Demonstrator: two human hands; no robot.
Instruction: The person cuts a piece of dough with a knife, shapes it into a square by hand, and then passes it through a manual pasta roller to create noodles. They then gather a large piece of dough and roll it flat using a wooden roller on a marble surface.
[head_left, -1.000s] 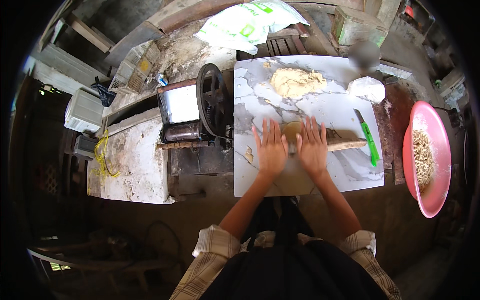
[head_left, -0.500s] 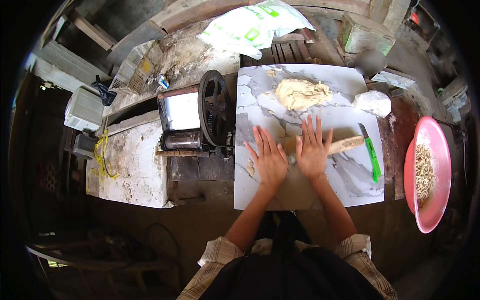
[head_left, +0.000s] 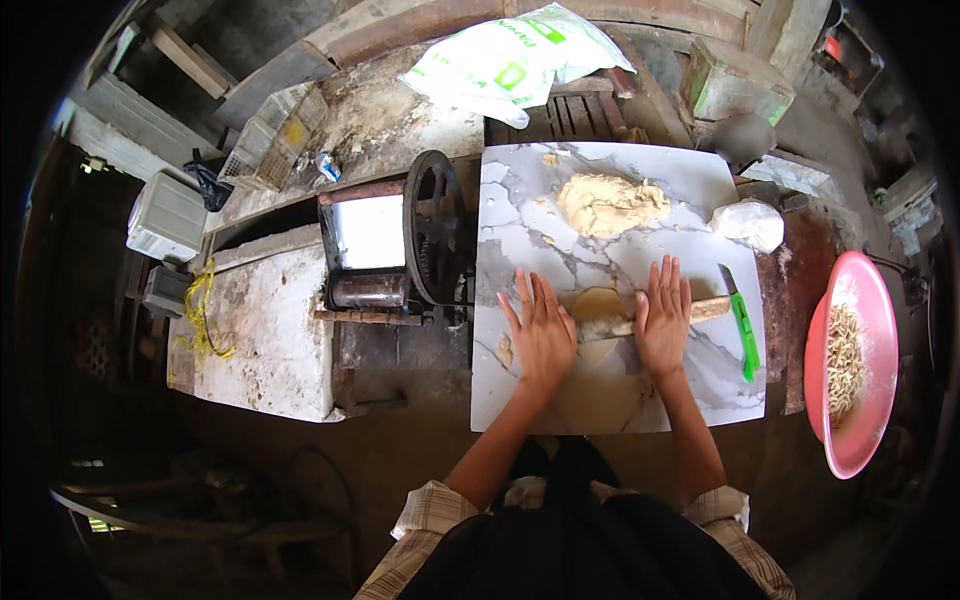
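On a white marble-patterned board [head_left: 500, 400], both hands lie flat over a wooden rolling pin [head_left: 711, 308]. My left hand [head_left: 543, 338] rests at the pin's left end, which it covers, with fingers stretched forward. My right hand [head_left: 662, 322] lies palm down across the pin, its fingers straight, and the pin's right end sticks out beyond it. Under the pin is a thin, flattened piece of dough [head_left: 597, 302]. A larger lump of pale dough [head_left: 612, 204] sits farther back. Right of the hands lies a green-handled knife [head_left: 744, 330].
A white plastic bag bundle [head_left: 748, 225] sits at the board's right edge. Beyond it stands a pink basin [head_left: 870, 400] with noodle-like strands. Left of the board is a hand-wheel roller machine [head_left: 437, 230]. A large white-and-green sack [head_left: 520, 65] lies behind.
The hands have moved apart, mainly the right hand shifting right along the pin. More of the flattened dough shows between them. The whole view has shifted slightly.
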